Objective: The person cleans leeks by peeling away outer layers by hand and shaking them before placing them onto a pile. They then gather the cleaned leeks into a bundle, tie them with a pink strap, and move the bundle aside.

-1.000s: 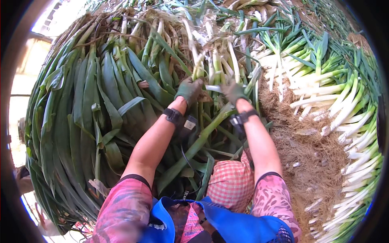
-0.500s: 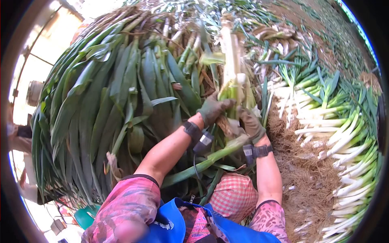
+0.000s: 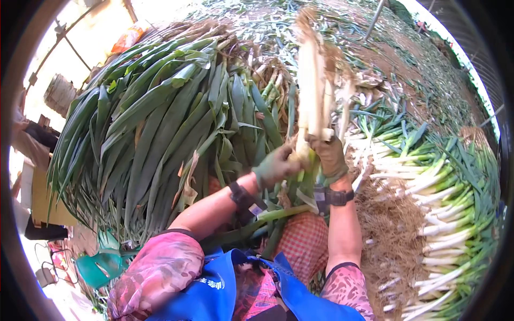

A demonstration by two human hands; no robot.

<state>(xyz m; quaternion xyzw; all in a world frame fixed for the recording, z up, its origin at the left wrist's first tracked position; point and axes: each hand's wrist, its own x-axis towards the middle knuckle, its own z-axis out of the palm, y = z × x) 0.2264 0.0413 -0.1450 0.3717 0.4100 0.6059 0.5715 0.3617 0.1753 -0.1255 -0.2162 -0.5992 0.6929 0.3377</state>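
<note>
My right hand (image 3: 330, 157), in a dark glove, is closed around several long green onions (image 3: 313, 91). They stand upright, white stalks and roots pointing up and away from me, partly smeared by motion. Beside them my left hand (image 3: 276, 168), gloved too, has its fingers curled at the lower part of the stalks; what they pinch is hidden. A long green leaf (image 3: 278, 213) runs beneath my wrists, over a red-and-white checked cloth (image 3: 305, 241).
A large heap of untrimmed green onions (image 3: 160, 123) rises on the left. Trimmed white-stalked onions (image 3: 450, 230) lie in a row on the right, beside a pile of roots (image 3: 388, 230). A green plastic thing (image 3: 99, 267) stands lower left; a person's arm (image 3: 29, 144) shows at the left edge.
The bunch of green onions has moved slightly up and right with my right hand. My left hand has shifted a little lower and away from the stalks. The camera view has tilted.
</note>
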